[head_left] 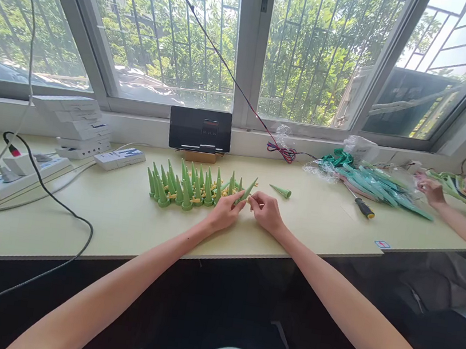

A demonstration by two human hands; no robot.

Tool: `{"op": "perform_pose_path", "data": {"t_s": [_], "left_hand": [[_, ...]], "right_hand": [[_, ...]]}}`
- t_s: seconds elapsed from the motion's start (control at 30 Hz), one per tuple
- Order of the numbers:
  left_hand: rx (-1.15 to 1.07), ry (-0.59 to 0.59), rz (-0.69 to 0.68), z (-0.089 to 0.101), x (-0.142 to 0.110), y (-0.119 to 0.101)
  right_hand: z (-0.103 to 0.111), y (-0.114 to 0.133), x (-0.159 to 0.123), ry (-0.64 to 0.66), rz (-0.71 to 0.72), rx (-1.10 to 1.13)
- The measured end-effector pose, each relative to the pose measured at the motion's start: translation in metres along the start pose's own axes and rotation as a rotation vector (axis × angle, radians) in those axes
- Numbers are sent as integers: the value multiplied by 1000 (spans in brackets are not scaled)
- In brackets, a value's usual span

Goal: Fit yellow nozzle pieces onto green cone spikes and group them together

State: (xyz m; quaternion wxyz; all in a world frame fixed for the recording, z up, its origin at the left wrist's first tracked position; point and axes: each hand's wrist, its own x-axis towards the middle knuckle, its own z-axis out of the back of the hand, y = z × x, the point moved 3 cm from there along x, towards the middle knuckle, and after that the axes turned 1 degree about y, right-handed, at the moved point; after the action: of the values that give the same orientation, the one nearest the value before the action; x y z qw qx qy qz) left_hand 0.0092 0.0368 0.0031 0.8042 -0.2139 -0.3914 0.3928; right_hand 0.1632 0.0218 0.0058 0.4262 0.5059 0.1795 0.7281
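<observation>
My left hand pinches a green plastic cone that points up and to the right. My right hand is closed in a pinch at the cone's wide end, where a small yellow piece shows. Both hands rest on the pale green desk. Just left of them stands a cluster of several upright green cones with small yellow bits among them. One loose green cone lies on its side to the right.
A dark tablet leans at the windowsill. White boxes, a power strip and black cable are left. A screwdriver and green bagged parts lie right, where another person's hands work.
</observation>
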Motion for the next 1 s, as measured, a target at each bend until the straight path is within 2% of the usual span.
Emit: {"op": "perform_pose_path", "data": {"t_s": [0.17, 0.3, 0.5, 0.8, 0.9, 1.0], "left_hand": [[18, 8, 23, 1, 0, -2], [3, 17, 8, 1, 0, -3], [-7, 11, -4, 2, -2, -5], [-32, 16, -46, 2, -3, -6], [-17, 11, -57, 2, -3, -6], [1, 8, -53, 1, -2, -5]], "right_hand": [[-3, -1, -3, -20, 86, -72], [-3, -1, -3, -10, 88, -83], [-1, -3, 1, 14, -14, 12], [-6, -20, 5, 126, -216, 304], [-6, -20, 4, 128, -217, 298], [-3, -14, 4, 100, -149, 218]]}}
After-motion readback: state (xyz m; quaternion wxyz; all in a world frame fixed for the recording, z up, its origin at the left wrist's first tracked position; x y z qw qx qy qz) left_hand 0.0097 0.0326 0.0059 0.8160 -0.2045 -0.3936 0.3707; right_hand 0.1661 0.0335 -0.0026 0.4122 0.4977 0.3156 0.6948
